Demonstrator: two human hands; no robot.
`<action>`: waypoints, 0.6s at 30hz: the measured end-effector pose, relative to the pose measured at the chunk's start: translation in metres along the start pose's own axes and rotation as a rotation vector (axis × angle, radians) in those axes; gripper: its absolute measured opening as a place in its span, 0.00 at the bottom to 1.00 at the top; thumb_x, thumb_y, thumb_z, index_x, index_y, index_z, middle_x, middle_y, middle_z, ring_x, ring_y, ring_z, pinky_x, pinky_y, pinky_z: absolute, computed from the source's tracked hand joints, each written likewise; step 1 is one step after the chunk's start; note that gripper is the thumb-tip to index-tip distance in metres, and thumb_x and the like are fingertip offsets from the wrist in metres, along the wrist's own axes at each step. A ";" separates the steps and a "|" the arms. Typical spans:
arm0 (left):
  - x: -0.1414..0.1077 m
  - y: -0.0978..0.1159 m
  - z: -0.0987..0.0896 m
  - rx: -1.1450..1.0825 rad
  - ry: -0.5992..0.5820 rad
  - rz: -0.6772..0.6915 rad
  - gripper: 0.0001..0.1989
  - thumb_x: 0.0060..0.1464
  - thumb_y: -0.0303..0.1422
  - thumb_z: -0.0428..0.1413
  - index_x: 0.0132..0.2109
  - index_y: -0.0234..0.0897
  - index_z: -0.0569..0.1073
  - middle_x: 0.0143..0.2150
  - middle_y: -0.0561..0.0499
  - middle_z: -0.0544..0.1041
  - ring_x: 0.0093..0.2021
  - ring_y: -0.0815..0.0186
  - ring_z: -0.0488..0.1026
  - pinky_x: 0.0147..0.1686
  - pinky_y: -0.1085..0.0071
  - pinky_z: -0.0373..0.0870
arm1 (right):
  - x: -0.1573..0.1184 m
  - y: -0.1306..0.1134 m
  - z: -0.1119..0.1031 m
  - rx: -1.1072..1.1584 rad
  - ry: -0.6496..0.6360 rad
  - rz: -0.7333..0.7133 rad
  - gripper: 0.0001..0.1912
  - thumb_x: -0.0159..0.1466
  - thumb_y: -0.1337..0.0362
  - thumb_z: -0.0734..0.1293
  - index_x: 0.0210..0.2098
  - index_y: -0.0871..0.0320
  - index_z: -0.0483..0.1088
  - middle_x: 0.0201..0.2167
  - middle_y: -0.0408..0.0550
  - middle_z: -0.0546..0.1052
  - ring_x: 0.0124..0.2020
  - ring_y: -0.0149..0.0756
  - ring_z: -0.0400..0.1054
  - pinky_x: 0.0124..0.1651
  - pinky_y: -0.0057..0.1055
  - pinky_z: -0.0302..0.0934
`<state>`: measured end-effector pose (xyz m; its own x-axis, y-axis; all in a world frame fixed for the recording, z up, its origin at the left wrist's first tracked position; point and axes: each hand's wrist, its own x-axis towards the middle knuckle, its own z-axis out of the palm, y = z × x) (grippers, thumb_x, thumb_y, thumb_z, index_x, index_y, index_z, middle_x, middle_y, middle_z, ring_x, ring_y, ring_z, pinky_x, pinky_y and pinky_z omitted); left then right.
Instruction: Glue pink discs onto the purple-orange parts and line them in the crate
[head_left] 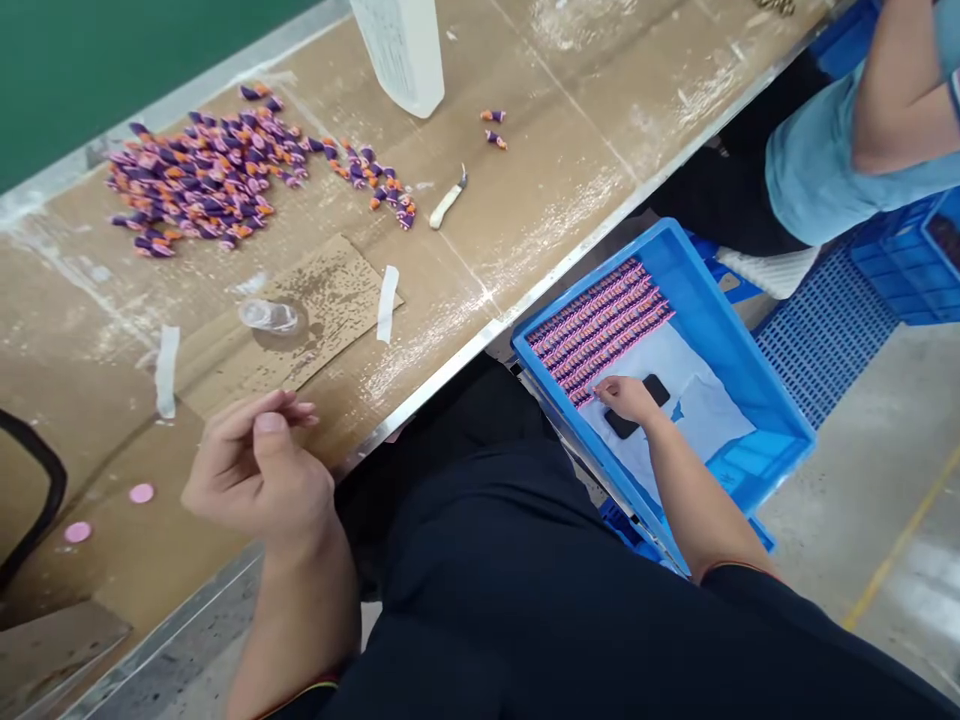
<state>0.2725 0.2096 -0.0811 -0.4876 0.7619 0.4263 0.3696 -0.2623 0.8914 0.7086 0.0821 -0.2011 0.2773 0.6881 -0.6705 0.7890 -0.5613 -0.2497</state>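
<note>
Your left hand (255,470) is raised over the counter (525,130). Its fingers (289,408) are curled and drawn close to the thumb. I cannot tell whether they pinch anything, as nothing shows between them. Nearest to that hand lie a stained cardboard sheet (330,310) and two pink discs (141,492).

Your right hand (626,400) is down inside a blue plastic crate (720,300), beyond the counter's metal edge. Its fingers (611,388) are extended and loosely together, not pinching, with their tips at the end of packed rows of pink-and-purple strips (600,330). The palm lies over a black flat object (651,392), which rests on a white sheet (690,410) beside those rows.

On the counter, a large heap of purple-and-orange parts (202,170) trails off to the right, with two loose pieces (493,127) lying apart from it. A white-handled knife (446,207) lies just beyond the trail's end. A clear plastic cup (268,316) lies on its side on the cardboard, and a white plastic bottle (397,50) stands at the top of the view. Strips of white tape (388,303) lie on either side of the cardboard. A co-worker in a blue shirt (817,170) sits at upper right, above a blue mesh pallet (825,335).
</note>
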 end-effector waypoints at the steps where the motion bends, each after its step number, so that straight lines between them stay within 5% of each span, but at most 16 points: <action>1: 0.000 0.000 -0.001 0.013 0.002 0.001 0.11 0.47 0.42 0.62 0.32 0.40 0.82 0.29 0.51 0.80 0.22 0.64 0.74 0.22 0.65 0.70 | 0.002 0.000 -0.001 -0.013 -0.015 -0.003 0.06 0.71 0.66 0.70 0.40 0.56 0.82 0.36 0.50 0.87 0.38 0.40 0.81 0.45 0.29 0.68; 18: -0.004 -0.007 -0.015 0.040 -0.041 -0.011 0.11 0.50 0.39 0.61 0.35 0.36 0.82 0.32 0.50 0.82 0.24 0.65 0.76 0.24 0.66 0.74 | -0.005 -0.028 -0.011 -0.003 -0.107 0.075 0.14 0.75 0.68 0.63 0.36 0.55 0.78 0.30 0.47 0.86 0.32 0.37 0.81 0.47 0.29 0.70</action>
<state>0.2597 0.1996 -0.0862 -0.4593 0.7885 0.4090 0.3957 -0.2305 0.8890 0.6908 0.0996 -0.1828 0.2759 0.5909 -0.7581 0.7697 -0.6082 -0.1940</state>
